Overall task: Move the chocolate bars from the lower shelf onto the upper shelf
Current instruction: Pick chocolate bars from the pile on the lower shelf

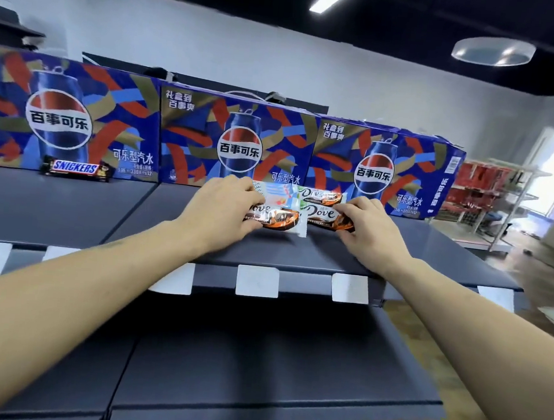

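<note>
Several Dove chocolate bars lie on the dark upper shelf [265,252] in front of the cola cases. My left hand [218,211] holds the near-left Dove bar [276,217], fingers curled over its left end. My right hand [372,233] pinches the right end of another Dove bar [322,213]. Behind them lie a third Dove bar [320,196] and a pale blue-white bar [275,193], partly hidden by my left hand. A Snickers bar [75,168] lies alone to the far left on the same shelf. The lower shelf [272,360] shows no bars.
Three blue Pepsi cases [238,139] stand in a row along the back of the upper shelf. White price-tag holders [257,281] line its front edge. A white rack with red goods [491,191] stands on the floor at the right.
</note>
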